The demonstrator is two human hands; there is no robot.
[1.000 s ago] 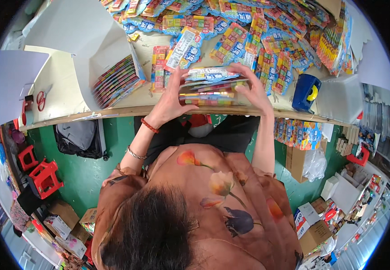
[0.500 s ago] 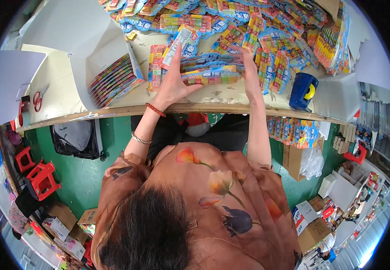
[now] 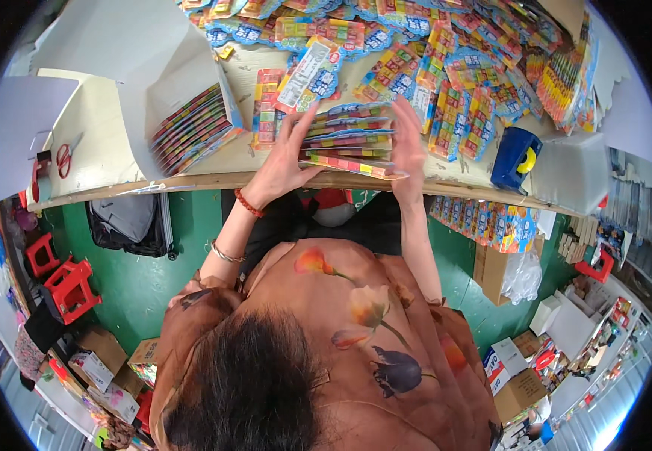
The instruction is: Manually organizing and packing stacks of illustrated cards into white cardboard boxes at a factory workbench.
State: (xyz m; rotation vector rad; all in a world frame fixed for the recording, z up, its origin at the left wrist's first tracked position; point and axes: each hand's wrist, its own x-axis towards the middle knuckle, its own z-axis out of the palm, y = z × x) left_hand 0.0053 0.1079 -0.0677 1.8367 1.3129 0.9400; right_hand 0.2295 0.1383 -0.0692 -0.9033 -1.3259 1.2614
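Observation:
A stack of colourful flat blister packs (image 3: 348,139) stands on edge near the table's front, its packs fanned slightly apart. My left hand (image 3: 284,161) is closed on the left end, thumb in front and fingers behind. Flat against the right end is my right hand (image 3: 408,150), its fingers stretched out and blurred. Just beyond the stack, a pack lying pale side up (image 3: 309,75) overlaps a pack with coloured squares (image 3: 267,109). To the left, a white open box (image 3: 134,124) lies tilted with a row of similar packs (image 3: 196,128) inside.
Loose packs (image 3: 393,34) are heaped across the far side of the table. A blue tape dispenser (image 3: 514,158) stands at the right, beside a translucent bin (image 3: 570,169). Red-handled scissors (image 3: 64,159) lie at the left. Packs fill a carton (image 3: 491,267) below the table edge.
The stack has tipped so its top edges show more, and it sits nearer the table edge. My right hand has moved inward and toward me, its fingers straighter. The pale-side-up pack is clear of my left fingers.

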